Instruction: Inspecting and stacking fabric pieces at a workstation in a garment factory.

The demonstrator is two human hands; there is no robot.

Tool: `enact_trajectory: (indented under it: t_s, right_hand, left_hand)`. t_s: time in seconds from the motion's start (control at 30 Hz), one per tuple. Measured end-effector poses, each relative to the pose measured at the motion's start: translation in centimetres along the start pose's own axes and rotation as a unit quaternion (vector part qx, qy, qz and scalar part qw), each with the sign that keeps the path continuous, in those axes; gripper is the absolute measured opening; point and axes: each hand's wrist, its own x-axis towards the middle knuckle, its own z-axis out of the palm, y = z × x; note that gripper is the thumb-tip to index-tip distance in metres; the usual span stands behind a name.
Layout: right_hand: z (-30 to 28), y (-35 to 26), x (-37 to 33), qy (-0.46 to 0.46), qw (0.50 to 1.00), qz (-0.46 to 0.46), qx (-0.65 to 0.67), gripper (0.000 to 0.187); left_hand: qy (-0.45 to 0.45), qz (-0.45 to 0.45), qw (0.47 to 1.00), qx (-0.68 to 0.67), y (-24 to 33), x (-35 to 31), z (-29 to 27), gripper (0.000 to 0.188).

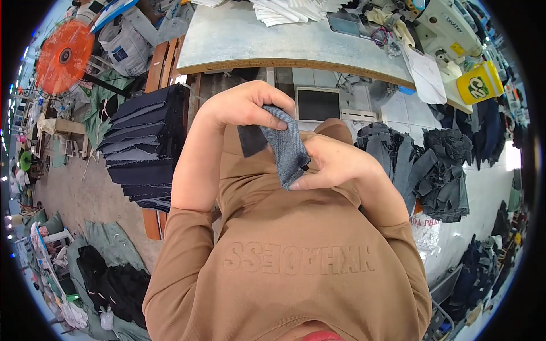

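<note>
A small folded piece of grey-blue denim [287, 146] is held up in front of my body, between both hands. My left hand [250, 105] pinches its upper end between thumb and fingers. Lower down, my right hand [335, 162] grips the other end, its thumb at the bottom corner and its fingers partly hidden behind the cloth. A darker flap of cloth [251, 141] hangs below my left hand, next to the denim; whether the two are joined, I cannot tell. Near my right fingers a small black bit shows at the denim's edge.
A worktable [244, 42] with white sheets [284, 10] stands ahead. At its right are a sewing machine [449, 28] and a yellow cup [479, 82]. Stacked dark denim [142, 142] lies on a wooden bench at left; grey denim bundles [443, 173] hang at right. An orange fan [65, 55] stands far left.
</note>
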Motion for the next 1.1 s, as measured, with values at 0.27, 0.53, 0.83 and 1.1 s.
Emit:
enact_trajectory:
  t_s: [0.27,0.53,0.83,1.1]
  right_hand:
    - [0.3,0.4,-0.1,0.045,0.995,-0.047,-0.082,0.023]
    - [-0.4,-0.2,-0.6,0.089,0.978,-0.102,-0.160,0.023]
    - [-5.0,-0.8,0.2,0.597,0.703,-0.155,-0.353,0.020]
    - [-2.8,1.5,0.5,0.597,0.712,-0.192,-0.316,0.022]
  left_hand:
    - [0.035,-0.021,0.999,0.007,0.2,-0.3,0.4,0.014]
    - [0.083,-0.002,0.996,0.035,0.2,-0.7,0.6,0.012]
    - [0.381,0.148,0.842,0.352,2.5,3.8,10.5,0.021]
    - [0.301,0.082,0.943,0.111,2.2,1.8,9.3,0.020]
